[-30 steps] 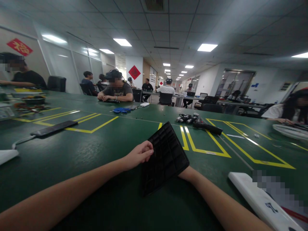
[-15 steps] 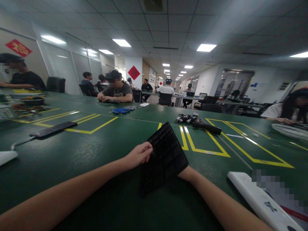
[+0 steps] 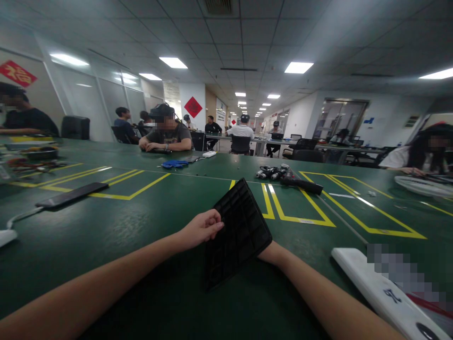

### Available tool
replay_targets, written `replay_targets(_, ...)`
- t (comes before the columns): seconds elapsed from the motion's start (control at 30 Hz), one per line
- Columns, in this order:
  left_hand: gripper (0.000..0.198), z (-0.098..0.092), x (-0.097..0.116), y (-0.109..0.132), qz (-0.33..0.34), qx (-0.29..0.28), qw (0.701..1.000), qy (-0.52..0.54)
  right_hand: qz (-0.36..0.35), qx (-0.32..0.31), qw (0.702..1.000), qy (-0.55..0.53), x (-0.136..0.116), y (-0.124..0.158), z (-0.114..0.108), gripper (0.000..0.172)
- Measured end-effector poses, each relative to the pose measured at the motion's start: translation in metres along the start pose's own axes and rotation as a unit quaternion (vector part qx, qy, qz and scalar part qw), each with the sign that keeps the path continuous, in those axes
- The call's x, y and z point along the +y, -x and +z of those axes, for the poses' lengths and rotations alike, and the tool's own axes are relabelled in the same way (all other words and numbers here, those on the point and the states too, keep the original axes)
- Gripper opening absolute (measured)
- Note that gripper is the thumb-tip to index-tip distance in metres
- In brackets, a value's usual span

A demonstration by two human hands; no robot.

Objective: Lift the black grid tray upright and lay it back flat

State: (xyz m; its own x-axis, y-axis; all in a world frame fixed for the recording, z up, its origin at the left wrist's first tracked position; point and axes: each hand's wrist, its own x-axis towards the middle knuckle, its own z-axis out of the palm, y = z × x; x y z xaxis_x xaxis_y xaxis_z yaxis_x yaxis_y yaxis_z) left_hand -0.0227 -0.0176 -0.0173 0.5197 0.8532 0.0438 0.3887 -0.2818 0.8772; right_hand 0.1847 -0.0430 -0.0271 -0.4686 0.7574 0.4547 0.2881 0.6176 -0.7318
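A black plastic tray (image 3: 236,233) with rows of small compartments stands tilted up above the green table (image 3: 116,222), just in front of me. My left hand (image 3: 200,228) grips its left edge with fingers curled. My right hand is hidden behind the tray; only the wrist (image 3: 272,254) shows at its lower right corner.
A white flat object (image 3: 371,285) lies at near right. A dark phone on a white cable (image 3: 71,194) lies at left. Black parts and a dark tool (image 3: 288,178) sit beyond the tray among yellow floor-tape lines. Blue gloves (image 3: 174,164) lie further back. Several seated people work around the tables.
The view has shifted slightly; the tray and both arms hold nearly the same pose, drifting a little left and down in the picture.
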Motion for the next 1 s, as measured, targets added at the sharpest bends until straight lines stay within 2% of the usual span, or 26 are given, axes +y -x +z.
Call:
replay_targets(0.23,0.022,-0.004,0.006,0.003,0.027,-0.002,0.999,-0.021,-0.01,0.004,0.999,0.032,-0.001,0.0,0.0,0.039)
replay_targets(0.4,0.018,-0.007,0.013,0.003,0.042,0.023,0.992,-0.114,-0.016,0.003,0.999,0.033,-0.005,-0.001,0.0,0.033)
replay_targets(0.47,0.014,-0.008,0.015,0.003,0.049,0.03,0.992,-0.115,-0.016,-0.001,0.999,0.03,-0.006,-0.002,0.0,0.034)
replay_targets(0.57,0.009,-0.008,0.015,-0.001,0.008,0.051,0.999,0.005,-0.025,-0.013,0.999,0.018,-0.006,-0.002,-0.001,0.037)
replay_targets(0.63,0.01,-0.009,0.013,-0.003,-0.039,0.068,0.989,0.126,-0.033,-0.024,0.999,0.023,-0.007,-0.003,-0.001,0.037)
replay_targets(0.7,0.013,-0.01,0.011,-0.005,-0.077,0.062,0.978,0.184,-0.03,-0.026,0.998,0.038,-0.007,-0.004,-0.001,0.037)
replay_targets(0.77,0.023,-0.011,0.009,-0.005,-0.087,0.027,0.986,0.139,-0.016,-0.013,0.999,0.045,-0.006,-0.004,-0.001,0.038)
replay_targets(0.87,0.046,-0.009,0.008,-0.001,-0.046,-0.017,0.999,0.0,-0.007,0.001,0.999,0.031,-0.001,-0.003,0.001,0.044)
replay_targets(0.93,0.048,-0.006,0.009,0.002,-0.012,-0.011,0.997,-0.079,-0.013,0.004,1.0,0.015,0.006,-0.002,0.005,0.047)
replay_targets(1.0,0.043,-0.003,0.01,0.004,0.022,0.018,0.987,-0.16,-0.024,0.018,1.0,0.005,0.012,-0.002,0.008,0.05)
